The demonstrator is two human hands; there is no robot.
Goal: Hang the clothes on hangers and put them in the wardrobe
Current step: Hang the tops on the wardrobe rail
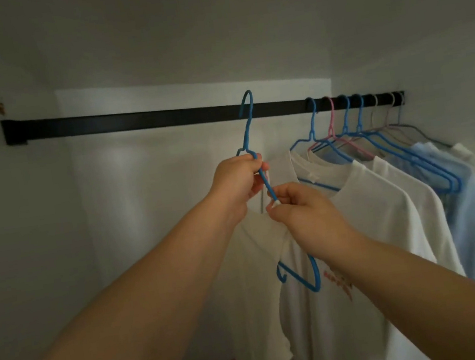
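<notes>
Blue plastic-coated wire hanger gripped in my left hand just under its neck; right hand pinches the white T-shirt's collar. Shirt sits half-on, hanger shoulder poking out below: it may slip. Hook is level with the black rail; free rail leftward, hung clothes crowd right.

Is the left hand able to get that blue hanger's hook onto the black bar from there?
Probably yes. The left hand grips the blue hanger just below its hook, which is already level with the black bar. That stretch of bar is bare, and the nearest hung hanger sits off to the right.
</notes>
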